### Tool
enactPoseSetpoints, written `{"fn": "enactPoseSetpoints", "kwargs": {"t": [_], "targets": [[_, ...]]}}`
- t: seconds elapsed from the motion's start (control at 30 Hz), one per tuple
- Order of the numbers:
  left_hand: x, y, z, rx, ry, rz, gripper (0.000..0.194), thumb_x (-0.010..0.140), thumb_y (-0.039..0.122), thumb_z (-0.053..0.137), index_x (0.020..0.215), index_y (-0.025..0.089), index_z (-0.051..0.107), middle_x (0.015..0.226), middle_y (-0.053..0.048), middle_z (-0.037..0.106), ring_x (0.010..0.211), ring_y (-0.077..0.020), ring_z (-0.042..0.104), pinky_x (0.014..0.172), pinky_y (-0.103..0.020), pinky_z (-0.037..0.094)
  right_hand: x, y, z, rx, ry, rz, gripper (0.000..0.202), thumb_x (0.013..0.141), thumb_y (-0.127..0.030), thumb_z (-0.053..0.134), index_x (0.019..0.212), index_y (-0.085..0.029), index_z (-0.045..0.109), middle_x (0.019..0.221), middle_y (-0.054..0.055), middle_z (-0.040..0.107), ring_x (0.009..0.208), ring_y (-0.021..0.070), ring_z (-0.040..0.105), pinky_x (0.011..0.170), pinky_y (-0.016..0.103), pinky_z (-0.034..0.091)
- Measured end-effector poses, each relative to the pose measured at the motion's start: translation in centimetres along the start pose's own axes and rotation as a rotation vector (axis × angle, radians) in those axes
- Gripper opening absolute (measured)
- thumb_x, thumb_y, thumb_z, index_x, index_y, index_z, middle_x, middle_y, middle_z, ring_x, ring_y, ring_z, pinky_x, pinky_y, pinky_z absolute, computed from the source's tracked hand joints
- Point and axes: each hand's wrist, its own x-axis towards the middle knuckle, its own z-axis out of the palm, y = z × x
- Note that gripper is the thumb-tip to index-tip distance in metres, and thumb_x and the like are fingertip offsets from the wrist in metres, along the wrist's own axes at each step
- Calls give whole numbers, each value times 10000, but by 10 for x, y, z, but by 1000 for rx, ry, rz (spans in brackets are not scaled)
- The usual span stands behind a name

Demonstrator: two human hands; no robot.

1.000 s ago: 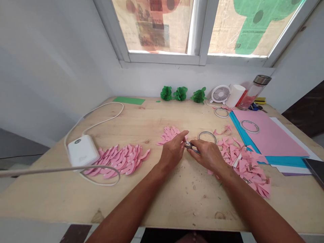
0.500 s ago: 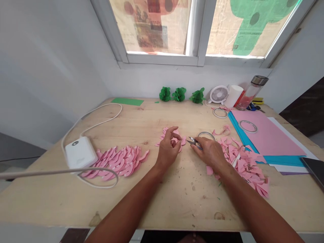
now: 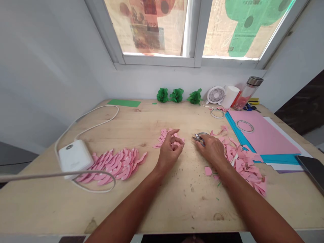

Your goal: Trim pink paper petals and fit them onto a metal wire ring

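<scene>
My left hand [image 3: 170, 148] hovers over the middle of the table, thumb and fingertips pinched together. A pink paper piece [image 3: 183, 139] shows at the fingertips, largely hidden by them. Beneath and behind this hand lies a small cluster of pink cut paper petals [image 3: 159, 141]. To the right, my right hand [image 3: 211, 148] is wrapped round small scissors [image 3: 196, 137], their blades pointing left and apart from the left hand. A roll of tape [image 3: 204, 134] lies partly hidden behind the right hand. Pink paper scraps [image 3: 249, 165] are heaped beside my right forearm.
Pink curved petals [image 3: 121, 163] lie in a pile at left, beside a white box [image 3: 76, 157] with a looping cable [image 3: 63, 173]. Green paper flowers [image 3: 176, 96], a fan [image 3: 216, 95] and a bottle [image 3: 249, 92] stand along the back. Pink sheets [image 3: 265, 133] and a phone [image 3: 312, 170] lie at right.
My right hand with the scissors has drawn slightly away from my left hand, widening the gap between them. The whole view has shifted a little.
</scene>
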Motion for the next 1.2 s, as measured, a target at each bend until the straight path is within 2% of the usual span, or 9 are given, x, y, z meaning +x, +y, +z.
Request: {"fn": "enactPoseSetpoints", "kwargs": {"t": [0.27, 0.43, 0.6, 0.77, 0.87, 1.07, 1.2], "targets": [[0, 0, 1, -4, -17, -7, 511, 727, 201, 578, 1208, 215, 406, 773, 22, 565, 431, -16, 344, 434, -155, 288, 1, 3, 3, -34, -16, 14, 294, 842, -406, 450, 957, -216, 643, 870, 69, 671, 816, 205, 598, 628, 276, 367], [1, -1, 1, -46, -6, -32, 528, 722, 212, 594, 1213, 209, 401, 769, 17, 564, 453, -26, 389, 452, -158, 321, 0, 5, 3, -17, -3, -8, 283, 833, -383, 474, 977, -207, 641, 890, 82, 662, 858, 221, 572, 686, 297, 372], [2, -1, 0, -79, -8, -36, 540, 714, 224, 614, 1211, 213, 404, 761, 20, 564, 456, -26, 403, 458, -158, 333, 1, 7, 1, 33, 115, -42, 294, 846, -374, 457, 964, -181, 645, 896, 105, 638, 895, 242, 540, 780, 329, 370], [1, -1, 1, -119, -16, -48, 537, 721, 222, 615, 1214, 226, 404, 766, 23, 568, 462, -25, 411, 469, -159, 342, -4, -6, -6, 296, 216, -161, 245, 866, -297, 431, 942, -167, 624, 874, 81, 628, 854, 200, 549, 786, 301, 388], [0, -2, 1, -145, -16, -38, 536, 727, 224, 616, 1218, 227, 401, 770, 20, 572, 477, -27, 414, 483, -159, 348, -9, -16, -9, 437, 200, -292, 216, 867, -260, 431, 919, -172, 620, 851, 70, 628, 838, 180, 550, 761, 283, 405], [0, -2, 1, -178, -26, -35, 541, 731, 234, 626, 1224, 229, 402, 786, 13, 575, 487, -27, 406, 496, -161, 349, -11, -21, -8, 603, 251, -400, 170, 813, -151, 468, 884, -193, 617, 789, 52, 624, 753, 174, 547, 680, 293, 423], [1, -4, 0, -175, -24, -26, 550, 732, 240, 631, 1230, 229, 399, 784, 10, 571, 499, -33, 421, 508, -168, 361, -11, -21, -8, 624, 239, -453, 159, 790, -133, 490, 861, -199, 616, 767, 47, 611, 735, 177, 541, 664, 301, 423]]}}
